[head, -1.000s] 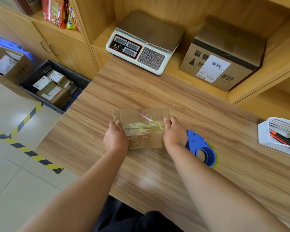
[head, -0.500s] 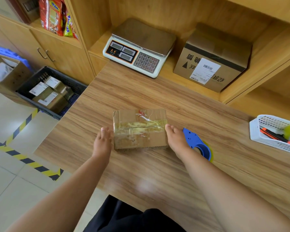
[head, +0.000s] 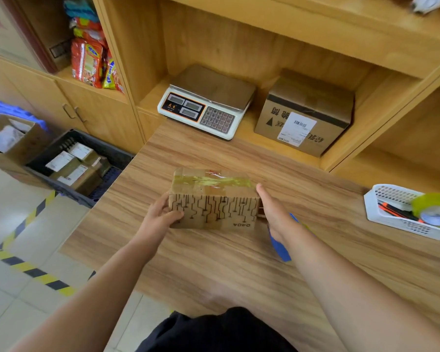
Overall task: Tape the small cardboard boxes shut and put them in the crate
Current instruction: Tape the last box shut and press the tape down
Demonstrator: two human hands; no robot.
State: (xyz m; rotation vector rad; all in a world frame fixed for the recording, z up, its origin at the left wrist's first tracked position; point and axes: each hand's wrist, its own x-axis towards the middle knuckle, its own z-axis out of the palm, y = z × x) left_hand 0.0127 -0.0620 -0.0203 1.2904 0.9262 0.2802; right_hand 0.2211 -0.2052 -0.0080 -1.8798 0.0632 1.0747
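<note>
Box (head: pixel 214 199) is mid-table (head: pixel 214 270), taped face up and away, clamped between both hands, probably so it can be carried left to the floor crate (head: pixel 104 146), which already holds boxes. The left hand (head: pixel 158 217) curls its thumb and fingers round the box's left end. The right hand (head: pixel 272 212) presses the right end with straight fingers. A blue dispenser (head: pixel 280 247) lies under the right wrist. The scale (head: pixel 206 105) and basket (head: pixel 396 224) stand off that route.

Left grip (head: pixel 160 217) curls round box (head: pixel 214 209) end; right grip (head: pixel 272 212) presses opposite end, fingers straight. Forearms extended.
</note>
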